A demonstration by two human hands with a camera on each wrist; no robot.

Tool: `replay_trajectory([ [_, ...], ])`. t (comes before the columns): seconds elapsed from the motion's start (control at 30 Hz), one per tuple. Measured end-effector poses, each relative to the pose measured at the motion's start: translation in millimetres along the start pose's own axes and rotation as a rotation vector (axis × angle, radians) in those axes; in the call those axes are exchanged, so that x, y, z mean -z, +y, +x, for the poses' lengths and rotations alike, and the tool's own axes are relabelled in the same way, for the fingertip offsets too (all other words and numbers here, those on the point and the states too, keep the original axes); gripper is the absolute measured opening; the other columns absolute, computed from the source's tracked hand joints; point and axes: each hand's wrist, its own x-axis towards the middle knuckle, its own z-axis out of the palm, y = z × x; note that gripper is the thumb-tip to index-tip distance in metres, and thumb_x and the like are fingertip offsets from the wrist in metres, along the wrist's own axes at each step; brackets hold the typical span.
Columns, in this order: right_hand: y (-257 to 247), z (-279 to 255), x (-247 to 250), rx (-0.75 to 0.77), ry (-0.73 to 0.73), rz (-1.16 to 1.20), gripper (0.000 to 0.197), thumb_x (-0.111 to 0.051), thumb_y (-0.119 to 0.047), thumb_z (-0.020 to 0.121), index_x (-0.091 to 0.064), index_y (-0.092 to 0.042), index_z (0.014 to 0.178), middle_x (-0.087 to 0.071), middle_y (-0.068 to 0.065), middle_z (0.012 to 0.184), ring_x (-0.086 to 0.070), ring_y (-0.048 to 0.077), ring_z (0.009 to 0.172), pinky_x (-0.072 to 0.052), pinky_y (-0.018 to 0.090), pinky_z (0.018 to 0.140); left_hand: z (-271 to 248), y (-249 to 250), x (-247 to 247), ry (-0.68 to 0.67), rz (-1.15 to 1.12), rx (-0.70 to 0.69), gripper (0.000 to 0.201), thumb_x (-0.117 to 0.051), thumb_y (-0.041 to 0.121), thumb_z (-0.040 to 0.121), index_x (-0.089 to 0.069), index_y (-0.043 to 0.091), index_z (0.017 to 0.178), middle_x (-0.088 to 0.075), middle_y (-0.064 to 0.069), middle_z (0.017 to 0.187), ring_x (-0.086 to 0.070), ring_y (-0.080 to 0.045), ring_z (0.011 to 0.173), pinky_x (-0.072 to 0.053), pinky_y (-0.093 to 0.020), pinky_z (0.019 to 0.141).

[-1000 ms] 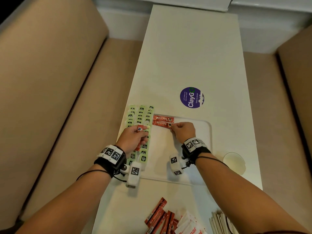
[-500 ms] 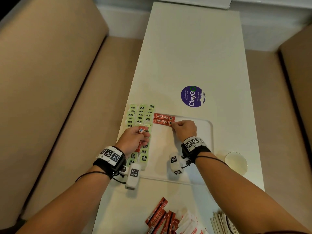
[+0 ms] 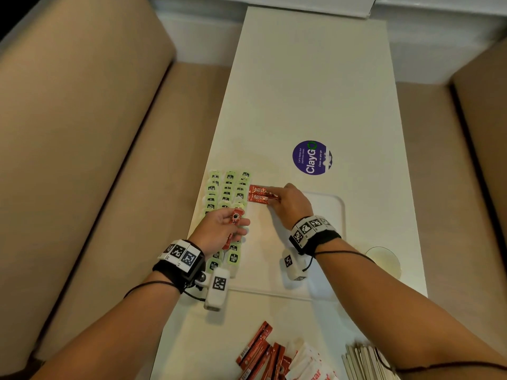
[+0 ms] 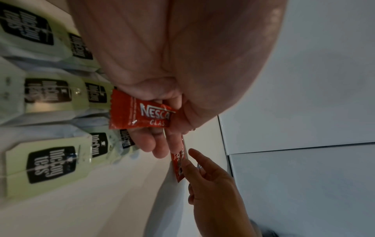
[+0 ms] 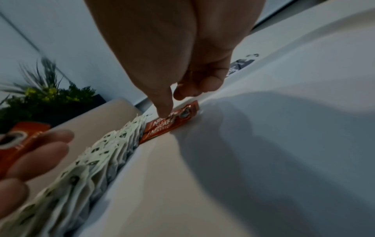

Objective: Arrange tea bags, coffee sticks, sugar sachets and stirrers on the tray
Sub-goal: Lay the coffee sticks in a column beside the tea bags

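A white tray (image 3: 333, 215) lies on the narrow white table. Rows of green tea bags (image 3: 227, 187) fill its left side. Beside them, at the tray's far edge, two red coffee sticks (image 3: 258, 194) lie side by side. My right hand (image 3: 282, 200) rests its straight fingertips on their right ends; the right wrist view shows the index finger (image 5: 164, 102) pressing down on a stick (image 5: 162, 126). My left hand (image 3: 216, 229) hovers over the tea bags and grips more red coffee sticks (image 3: 235, 217), whose printed end (image 4: 140, 112) shows in the left wrist view.
Near the table's front edge lie loose coffee sticks (image 3: 258, 352), white sugar sachets (image 3: 310, 366) and a bundle of stirrers (image 3: 362, 363). A purple sticker (image 3: 312, 157) sits beyond the tray, a clear round disc (image 3: 384, 260) to its right. Beige sofa seats flank the table.
My right hand has slid slightly left along the two laid sticks, covering more of them. The left hand keeps its sticks and has barely moved.
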Motion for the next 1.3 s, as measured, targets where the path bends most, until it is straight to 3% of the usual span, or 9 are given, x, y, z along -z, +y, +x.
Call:
replay_trajectory([
  [0.27, 5, 19, -9, 0.014, -0.059, -0.059, 0.038, -0.050, -0.027, 0.103, -0.061, -0.045, 0.135, -0.051, 0.002, 0.094, -0.056, 0.023, 0.082, -0.038, 0.030, 0.071, 1, -3, 7, 0.014, 0.018, 0.009, 0.036, -0.051, -0.010, 0.092, -0.065, 0.013, 0.117, -0.077, -0.007, 0.104, -0.067, -0.027, 0.090, -0.045, -0.048, 0.084],
  [0.4, 8, 19, -11, 0.016, -0.070, -0.068, 0.036, -0.049, -0.029, 0.104, -0.061, -0.043, 0.135, -0.052, 0.002, 0.094, -0.057, 0.024, 0.083, -0.039, 0.031, 0.071, 0, -3, 8, 0.021, 0.017, 0.007, 0.037, -0.050, -0.012, 0.093, -0.064, 0.011, 0.118, -0.077, -0.007, 0.103, -0.070, -0.022, 0.089, -0.049, -0.049, 0.090],
  [0.53, 5, 15, -9, 0.019, -0.043, -0.034, 0.037, -0.049, -0.030, 0.104, -0.060, -0.046, 0.135, -0.048, -0.002, 0.092, -0.053, 0.019, 0.078, -0.038, 0.030, 0.070, 0, -2, 6, 0.007, -0.020, 0.009, 0.037, -0.047, -0.016, 0.094, -0.060, 0.003, 0.122, -0.073, -0.010, 0.100, -0.069, -0.017, 0.079, -0.056, -0.027, 0.071],
  [0.73, 1, 10, -10, 0.029, -0.031, -0.099, 0.028, -0.058, -0.037, 0.099, -0.070, -0.035, 0.124, -0.049, -0.004, 0.093, -0.058, 0.021, 0.081, -0.040, 0.029, 0.069, -3, 0, 3, 0.013, -0.014, 0.005, 0.035, -0.048, -0.012, 0.095, -0.061, 0.007, 0.122, -0.073, -0.011, 0.108, -0.069, -0.012, 0.074, -0.047, -0.016, 0.047],
  [0.9, 1, 8, -11, 0.032, -0.028, -0.128, 0.026, -0.059, -0.034, 0.099, -0.073, -0.030, 0.120, -0.048, -0.004, 0.095, -0.051, 0.017, 0.079, -0.040, 0.028, 0.070, -3, -1, 4, 0.013, -0.037, -0.001, 0.036, -0.050, -0.012, 0.095, -0.061, 0.006, 0.123, -0.073, -0.013, 0.110, -0.071, -0.015, 0.079, -0.051, -0.017, 0.052],
  [1.07, -1, 6, -11, 0.029, -0.027, -0.112, 0.025, -0.059, -0.033, 0.099, -0.073, -0.029, 0.119, -0.049, -0.004, 0.096, -0.055, 0.020, 0.083, -0.040, 0.028, 0.071, -3, -3, 6, -0.001, 0.000, 0.006, 0.034, -0.053, -0.006, 0.095, -0.063, 0.016, 0.119, -0.076, -0.005, 0.108, -0.070, -0.018, 0.085, -0.042, -0.026, 0.052],
  [1.2, -2, 4, -9, 0.031, -0.018, -0.071, 0.027, -0.058, -0.032, 0.099, -0.072, -0.031, 0.121, -0.050, -0.003, 0.096, -0.056, 0.020, 0.083, -0.040, 0.029, 0.071, -3, -3, 6, -0.014, 0.009, -0.004, 0.032, -0.055, -0.004, 0.096, -0.063, 0.016, 0.120, -0.076, -0.003, 0.108, -0.070, -0.018, 0.083, -0.042, -0.022, 0.045],
  [1.3, -8, -1, -4, 0.062, -0.001, 0.007, 0.028, -0.057, -0.036, 0.101, -0.069, -0.034, 0.126, -0.052, -0.003, 0.095, -0.055, 0.019, 0.083, -0.041, 0.031, 0.073, -3, -3, 6, -0.032, 0.055, -0.028, 0.032, -0.054, -0.001, 0.098, -0.060, 0.019, 0.122, -0.076, 0.001, 0.109, -0.072, -0.014, 0.082, -0.046, -0.022, 0.047],
])
